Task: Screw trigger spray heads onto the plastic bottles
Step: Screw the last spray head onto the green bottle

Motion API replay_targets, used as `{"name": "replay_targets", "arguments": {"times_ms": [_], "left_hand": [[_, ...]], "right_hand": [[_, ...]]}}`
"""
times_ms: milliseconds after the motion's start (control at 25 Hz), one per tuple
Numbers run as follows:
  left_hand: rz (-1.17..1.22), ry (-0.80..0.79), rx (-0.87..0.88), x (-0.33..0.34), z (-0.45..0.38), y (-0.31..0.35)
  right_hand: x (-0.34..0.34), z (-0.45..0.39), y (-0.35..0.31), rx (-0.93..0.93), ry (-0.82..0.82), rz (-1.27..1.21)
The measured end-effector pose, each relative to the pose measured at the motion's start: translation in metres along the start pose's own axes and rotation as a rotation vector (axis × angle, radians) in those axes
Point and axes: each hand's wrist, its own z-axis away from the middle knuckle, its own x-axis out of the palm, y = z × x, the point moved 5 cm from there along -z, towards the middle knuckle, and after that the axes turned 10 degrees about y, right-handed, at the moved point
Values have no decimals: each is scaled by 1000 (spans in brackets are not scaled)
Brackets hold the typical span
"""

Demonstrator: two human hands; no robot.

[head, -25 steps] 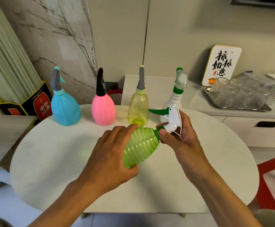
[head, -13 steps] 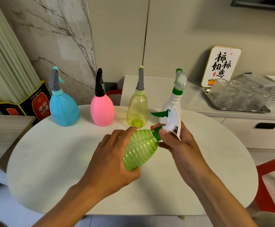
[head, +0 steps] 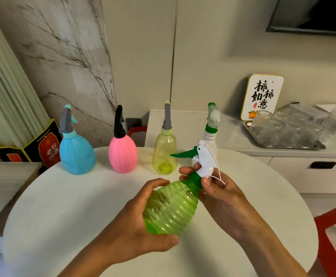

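The left hand (head: 135, 222) is hiding the near side of the ribbed green bottle (head: 171, 208), its grip wrapping the translucent body and holding it tilted above the round white bench (head: 63, 206). The right hand (head: 221, 198) is pinching the green collar (its fingertips partly hidden) under the white trigger head (head: 205, 158). Bare bench is lying open all around.

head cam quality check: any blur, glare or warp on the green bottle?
Head view: wide-angle warp bends the wall seams; green bottle sharp, with slight glare on its ribs; spray head a bit soft; glasses at the right edge smeared; light soft, shadows faint.
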Motion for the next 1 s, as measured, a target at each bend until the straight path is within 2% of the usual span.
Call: {"name": "replay_targets", "arguments": {"times_ms": [600,680,760,920,1000], "left_hand": [[564,-331,-187,15,4,0],[565,-306,-188,15,4,-1],[490,-217,-169,13,1,-3],[195,20,-95,12,1,-3],[90,87,-65,14,3,0]], "right_hand": [[16,1,2,109,-150,-325],[15,-1,2,99,-114,-280],[9,-3,2,67,-35,-156],[2,-6,14,44,187,-27],[-2,-5,22,63,304,-8]]}}
